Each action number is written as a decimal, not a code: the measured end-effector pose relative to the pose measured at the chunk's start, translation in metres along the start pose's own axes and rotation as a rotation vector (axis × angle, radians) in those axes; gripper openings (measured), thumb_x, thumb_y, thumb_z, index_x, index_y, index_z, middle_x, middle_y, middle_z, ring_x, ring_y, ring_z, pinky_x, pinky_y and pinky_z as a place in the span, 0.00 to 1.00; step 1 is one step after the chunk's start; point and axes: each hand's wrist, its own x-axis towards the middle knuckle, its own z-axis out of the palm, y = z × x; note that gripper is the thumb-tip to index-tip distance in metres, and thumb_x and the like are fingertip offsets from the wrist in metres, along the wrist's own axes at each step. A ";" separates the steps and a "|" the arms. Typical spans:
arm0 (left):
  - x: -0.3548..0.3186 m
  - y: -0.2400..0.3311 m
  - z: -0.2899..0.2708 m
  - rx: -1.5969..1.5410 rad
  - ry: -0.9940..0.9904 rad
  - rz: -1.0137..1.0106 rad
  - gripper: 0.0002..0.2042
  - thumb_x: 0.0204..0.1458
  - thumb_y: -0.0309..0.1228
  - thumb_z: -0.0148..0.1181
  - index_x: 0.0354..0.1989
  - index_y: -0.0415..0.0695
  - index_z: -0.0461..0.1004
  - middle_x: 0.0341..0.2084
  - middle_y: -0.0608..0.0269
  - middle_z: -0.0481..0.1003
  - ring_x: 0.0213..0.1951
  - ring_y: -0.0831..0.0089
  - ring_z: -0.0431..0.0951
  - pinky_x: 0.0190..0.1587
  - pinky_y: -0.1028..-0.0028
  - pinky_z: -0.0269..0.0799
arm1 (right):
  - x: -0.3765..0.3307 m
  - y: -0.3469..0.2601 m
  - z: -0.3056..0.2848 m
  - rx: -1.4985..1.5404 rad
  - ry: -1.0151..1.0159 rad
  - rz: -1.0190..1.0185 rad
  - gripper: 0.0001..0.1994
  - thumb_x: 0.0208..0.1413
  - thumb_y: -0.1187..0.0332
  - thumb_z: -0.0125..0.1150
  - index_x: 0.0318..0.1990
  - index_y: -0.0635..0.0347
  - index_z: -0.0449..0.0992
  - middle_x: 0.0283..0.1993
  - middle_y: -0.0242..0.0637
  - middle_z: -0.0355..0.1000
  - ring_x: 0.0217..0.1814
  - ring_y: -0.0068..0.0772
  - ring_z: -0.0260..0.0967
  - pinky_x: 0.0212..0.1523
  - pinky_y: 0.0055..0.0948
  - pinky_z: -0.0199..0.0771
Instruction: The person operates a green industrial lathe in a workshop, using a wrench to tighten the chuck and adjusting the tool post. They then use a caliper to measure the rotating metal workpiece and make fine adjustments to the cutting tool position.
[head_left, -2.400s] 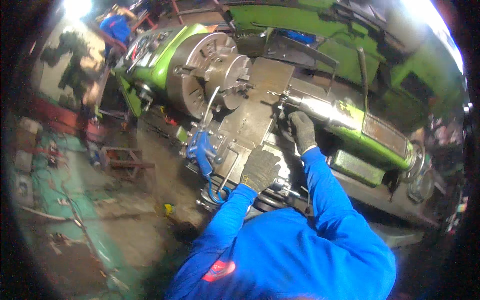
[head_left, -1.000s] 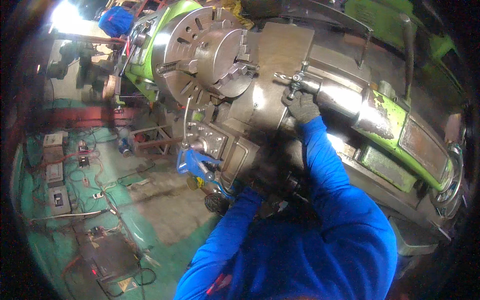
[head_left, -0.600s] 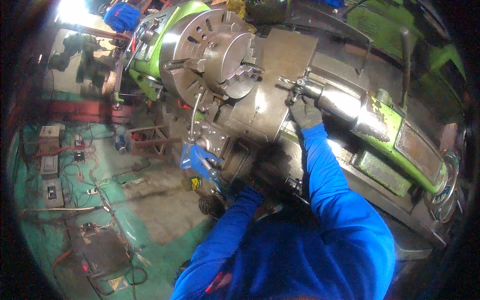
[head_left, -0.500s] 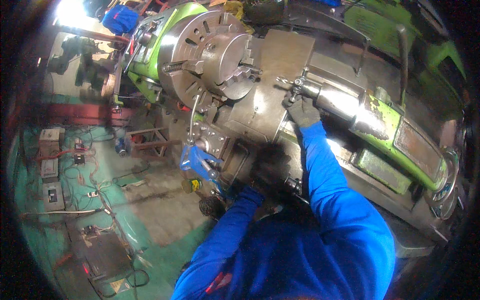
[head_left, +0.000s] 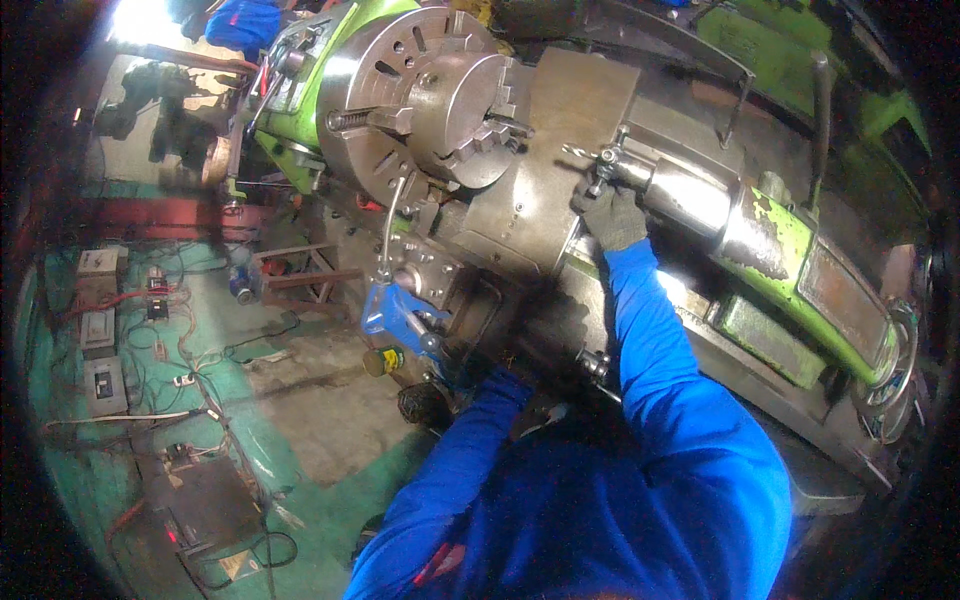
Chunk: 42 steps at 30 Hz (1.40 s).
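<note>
My right hand (head_left: 614,217), in a grey work glove, is closed at the lower end of a T-handled chuck key (head_left: 608,158). The key sits at the drill chuck (head_left: 632,173) on the lathe's tailstock (head_left: 760,225). A twist drill bit (head_left: 579,151) points out of that chuck to the left, toward the large lathe chuck (head_left: 455,115) and its jaws. My left hand (head_left: 528,340) is a dark shape over the shadowed carriage; its fingers do not show clearly.
A blue clamp-like fitting (head_left: 400,312) and a bent coolant pipe (head_left: 392,225) stand by the toolpost. A small yellow-and-black tin (head_left: 381,361) is nearby. On the green floor at left lie cables and electrical boxes (head_left: 102,385). A handwheel (head_left: 893,350) is at the tailstock's far right end.
The view has shifted slightly. My right hand stays at the chuck key, whose crossbar now shows at a steeper angle. The left hand stays over the carriage.
</note>
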 end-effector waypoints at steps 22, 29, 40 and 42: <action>-0.001 -0.026 0.012 -0.078 0.069 0.323 0.12 0.60 0.40 0.56 0.45 0.48 0.81 0.38 0.58 0.80 0.42 0.65 0.81 0.43 0.63 0.76 | 0.007 0.022 -0.011 -0.302 0.040 -0.015 0.21 0.72 0.51 0.39 0.61 0.44 0.74 0.69 0.40 0.69 0.72 0.46 0.65 0.72 0.43 0.66; -0.002 -0.026 0.012 -0.026 0.227 0.382 0.06 0.50 0.35 0.64 0.34 0.48 0.82 0.30 0.60 0.79 0.33 0.61 0.80 0.37 0.60 0.76 | -0.017 -0.122 -0.024 -0.732 -0.064 0.239 0.20 0.70 0.53 0.43 0.62 0.44 0.73 0.69 0.43 0.69 0.73 0.60 0.63 0.73 0.46 0.65; 0.022 -0.042 -0.031 -0.316 0.017 0.576 0.10 0.50 0.39 0.62 0.30 0.48 0.84 0.27 0.54 0.80 0.36 0.52 0.80 0.46 0.51 0.72 | -0.010 -0.100 -0.028 -0.929 0.008 0.011 0.16 0.69 0.65 0.43 0.55 0.64 0.74 0.54 0.55 0.74 0.54 0.55 0.75 0.56 0.50 0.77; 0.022 -0.044 -0.041 -0.387 0.021 0.605 0.09 0.51 0.40 0.61 0.30 0.49 0.82 0.28 0.53 0.80 0.36 0.52 0.79 0.49 0.50 0.70 | 0.003 -0.075 -0.032 -0.616 0.088 0.059 0.16 0.69 0.67 0.42 0.55 0.63 0.74 0.51 0.52 0.74 0.51 0.50 0.75 0.53 0.49 0.78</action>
